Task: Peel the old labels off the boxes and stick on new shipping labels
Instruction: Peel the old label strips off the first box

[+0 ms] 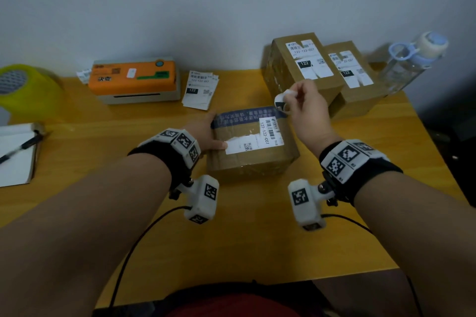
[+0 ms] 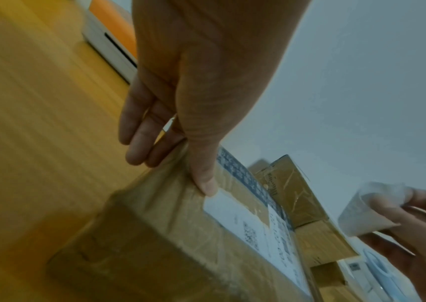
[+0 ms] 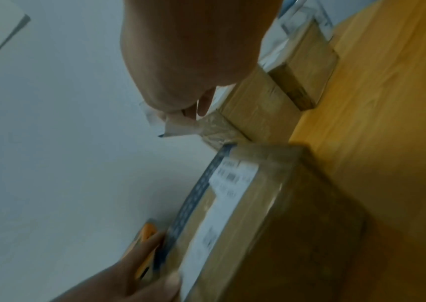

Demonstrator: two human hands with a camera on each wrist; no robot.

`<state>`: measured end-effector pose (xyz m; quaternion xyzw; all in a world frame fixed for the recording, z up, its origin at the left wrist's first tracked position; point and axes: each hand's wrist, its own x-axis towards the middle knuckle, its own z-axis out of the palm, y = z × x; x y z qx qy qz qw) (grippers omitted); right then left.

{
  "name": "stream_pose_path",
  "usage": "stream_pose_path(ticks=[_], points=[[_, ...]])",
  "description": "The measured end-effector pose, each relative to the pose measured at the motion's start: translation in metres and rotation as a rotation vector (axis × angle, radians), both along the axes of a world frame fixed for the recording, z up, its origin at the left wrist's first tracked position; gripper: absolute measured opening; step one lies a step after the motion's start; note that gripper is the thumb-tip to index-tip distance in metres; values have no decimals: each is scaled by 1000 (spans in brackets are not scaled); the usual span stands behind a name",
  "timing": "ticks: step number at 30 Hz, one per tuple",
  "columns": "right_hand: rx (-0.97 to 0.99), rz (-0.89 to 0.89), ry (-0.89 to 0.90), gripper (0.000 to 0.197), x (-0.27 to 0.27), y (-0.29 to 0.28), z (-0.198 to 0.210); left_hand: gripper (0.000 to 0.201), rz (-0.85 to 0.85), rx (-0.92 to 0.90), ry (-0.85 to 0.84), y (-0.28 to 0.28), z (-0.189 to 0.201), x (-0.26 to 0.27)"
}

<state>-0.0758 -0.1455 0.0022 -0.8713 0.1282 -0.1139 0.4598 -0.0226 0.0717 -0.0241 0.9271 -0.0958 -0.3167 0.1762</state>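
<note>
On the wooden bench [image 1: 103, 136], the left hand [image 1: 206, 131] braces the cardboard box [image 1: 252, 165], its thumb straight and pressing the left end of the old label [image 1: 257, 140]. The right hand [image 1: 306, 108], above the box's far-right corner, pinches a curled label scrap [image 1: 282, 101].

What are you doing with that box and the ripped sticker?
A person is peeling an old label off the near box. Their left hand presses the box steady on the table, while the right hand pinches a torn-off label piece, lifted above the box. The rest of the old label is still stuck on top. A stack of printed labels lies beside the orange printer.
</note>
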Motion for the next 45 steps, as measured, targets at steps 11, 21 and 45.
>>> stream_pose_path(ticks=[11,21,45], points=[[94,392,176,34,4,59,-11,38,260,-616,-121,11,13,-16],[-12,472,232,31,15,82,-20,23,470,-663,2,61,-15,-23],[-684,668,336,46,7,51,-34,33,417,-96,73,79,-81,-24]])
